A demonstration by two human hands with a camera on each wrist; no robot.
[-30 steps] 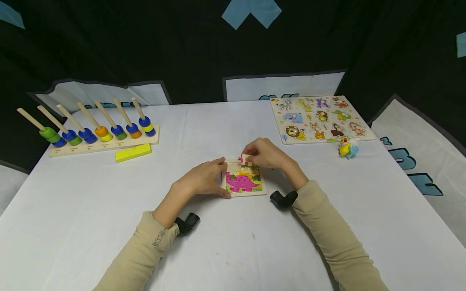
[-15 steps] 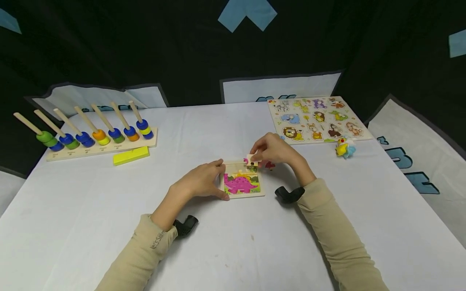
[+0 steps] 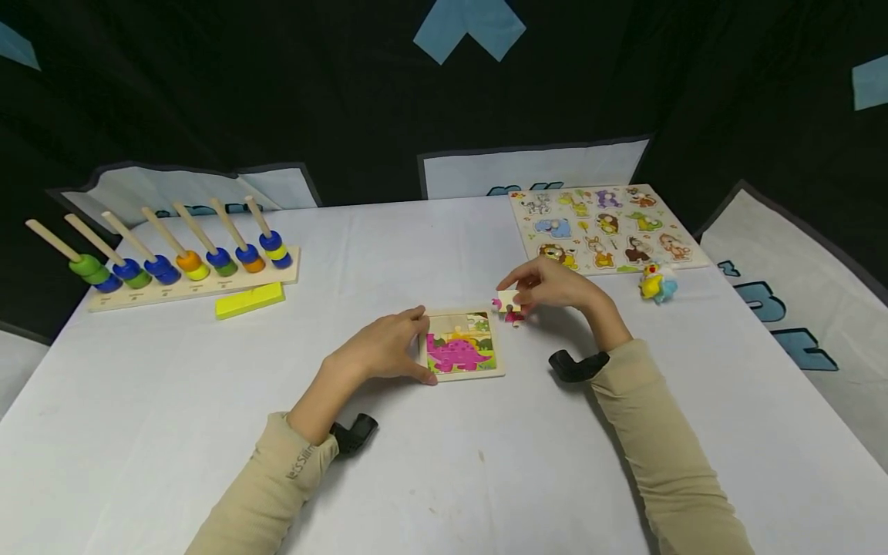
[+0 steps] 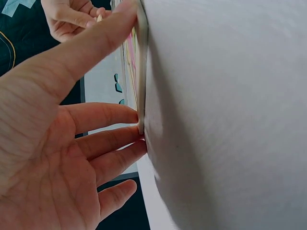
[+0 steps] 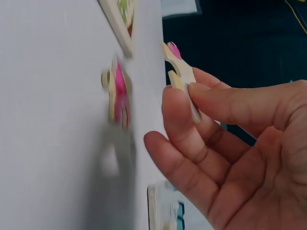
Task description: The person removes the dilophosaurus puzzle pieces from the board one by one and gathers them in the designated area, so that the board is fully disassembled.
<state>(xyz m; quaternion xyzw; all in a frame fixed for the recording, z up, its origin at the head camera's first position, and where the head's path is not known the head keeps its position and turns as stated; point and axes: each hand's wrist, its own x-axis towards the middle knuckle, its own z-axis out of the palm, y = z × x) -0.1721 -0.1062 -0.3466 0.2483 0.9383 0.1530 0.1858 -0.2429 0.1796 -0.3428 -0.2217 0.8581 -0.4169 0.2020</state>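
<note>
My left hand holds the left side of a small wooden jigsaw puzzle, thumb at its near corner and fingertips at its far corner. A pink dinosaur picture fills the lower part; bare wood shows at the upper left. Just right of the puzzle, my right hand pinches a pale puzzle piece with a pink bit between thumb and fingers. The right wrist view has this piece raised off the table, seen edge-on. Below it lies another pink puzzle piece on the white cloth.
An animal peg puzzle board lies at the back right, with a small yellow and blue toy at its near corner. At the back left stands a peg counting stand with coloured rings; a yellow block lies before it.
My right hand has carried the pinched piece from over the puzzle to its right, uncovering the upper right part and nearing the loose pink piece. The left hand keeps its place.
</note>
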